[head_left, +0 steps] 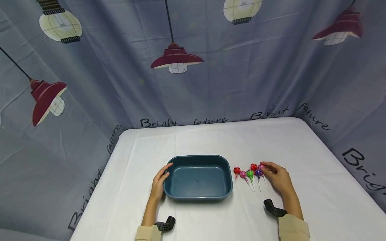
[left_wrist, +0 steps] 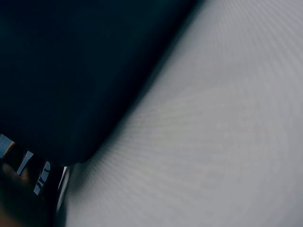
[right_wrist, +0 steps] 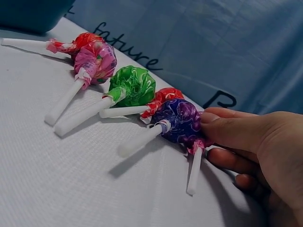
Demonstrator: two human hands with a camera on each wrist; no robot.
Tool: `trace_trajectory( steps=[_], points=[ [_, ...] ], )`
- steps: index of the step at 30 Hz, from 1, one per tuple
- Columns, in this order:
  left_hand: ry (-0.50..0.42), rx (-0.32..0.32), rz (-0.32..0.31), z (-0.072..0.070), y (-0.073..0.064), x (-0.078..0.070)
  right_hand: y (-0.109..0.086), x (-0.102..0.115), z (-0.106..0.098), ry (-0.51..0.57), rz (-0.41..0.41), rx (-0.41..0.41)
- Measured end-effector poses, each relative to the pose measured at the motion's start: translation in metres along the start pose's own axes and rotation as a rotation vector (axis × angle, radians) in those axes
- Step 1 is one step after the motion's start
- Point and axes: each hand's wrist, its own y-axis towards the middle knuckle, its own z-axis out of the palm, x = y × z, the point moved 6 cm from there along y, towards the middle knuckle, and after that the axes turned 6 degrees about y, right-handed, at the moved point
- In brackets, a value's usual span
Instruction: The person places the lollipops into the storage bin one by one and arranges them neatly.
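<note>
My left hand (head_left: 157, 185) rests at the left side of a dark teal plastic bin (head_left: 197, 197), its fingertips on the rim. Nothing lies inside the bin. To its right, several wrapped lollipops lie in a loose row. At the row's right end, my right hand (head_left: 277, 175) pinches a pink lollipop (right_wrist: 197, 144) by its head, between thumb and forefinger. Touching it is a purple lollipop (right_wrist: 171, 116), with a red lollipop (right_wrist: 168, 94) behind. Further left come a green lollipop (right_wrist: 134, 85), another pink lollipop (head_left: 243, 174) and another red lollipop (head_left: 236, 170).
A white cloth (head_left: 211, 221) covers the table. Grey-blue curtains (head_left: 211, 83) printed with lamps and lettering hang behind and along both sides. Black camera mounts sit on the left wrist (head_left: 166, 224) and right wrist (head_left: 275, 209).
</note>
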Motion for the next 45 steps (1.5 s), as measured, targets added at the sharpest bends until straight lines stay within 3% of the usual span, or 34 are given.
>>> trace_trajectory(
  steps=[4, 7, 10, 15, 25, 30, 39, 45],
  points=[
    [0.004, 0.003, -0.006, 0.000, 0.000, 0.000, 0.000, 0.001, -0.001, 0.004, 0.005, 0.007],
    [0.011, -0.003, -0.001, -0.002, 0.001, 0.012, -0.001, 0.001, -0.002, 0.015, 0.018, 0.021],
    [0.006, -0.007, 0.011, -0.003, 0.001, 0.015, -0.002, 0.001, -0.003, 0.024, 0.035, 0.040],
    [0.020, -0.001, 0.028, -0.001, 0.000, 0.000, -0.008, 0.003, -0.008, 0.011, 0.064, 0.068],
    [0.003, -0.010, 0.023, -0.002, 0.000, 0.003, -0.018, 0.018, -0.021, 0.034, 0.059, 0.095],
    [0.001, -0.002, 0.016, -0.002, -0.001, 0.003, -0.018, 0.024, -0.024, 0.013, 0.051, 0.067],
    [-0.006, -0.004, 0.019, 0.000, -0.002, 0.004, 0.000, -0.017, -0.013, 0.002, -0.052, -0.089],
    [-0.021, -0.017, 0.010, -0.002, 0.000, 0.003, 0.016, 0.012, -0.010, 0.148, -0.129, -0.088]
  ],
)
